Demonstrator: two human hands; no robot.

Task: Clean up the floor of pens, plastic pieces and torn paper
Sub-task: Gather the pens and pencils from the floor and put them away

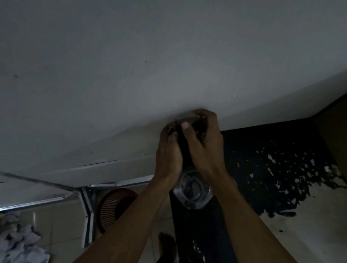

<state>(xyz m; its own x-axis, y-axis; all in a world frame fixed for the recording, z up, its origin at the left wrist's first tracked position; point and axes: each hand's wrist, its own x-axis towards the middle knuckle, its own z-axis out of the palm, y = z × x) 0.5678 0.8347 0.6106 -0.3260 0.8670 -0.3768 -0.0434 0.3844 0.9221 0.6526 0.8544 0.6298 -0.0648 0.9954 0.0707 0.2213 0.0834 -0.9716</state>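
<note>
Both your hands meet at a clear plastic container (188, 122) held against the white wall (112, 54), above a black ledge (253, 165). Your left hand (168, 153) cups its side; your right hand (205, 143) curls over the top, apparently to steady it while dark contents go in. A glass jar (193, 190) stands directly below. Crumpled paper (16, 243) lies on the tiled floor (60, 222), uncollected, beside a red basket (113, 208).

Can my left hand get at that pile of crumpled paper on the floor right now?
Probably not right away. The left hand is raised and, with the right hand, grips a dark bundle above a clear container. The crumpled paper lies far lower left on the floor.
</note>
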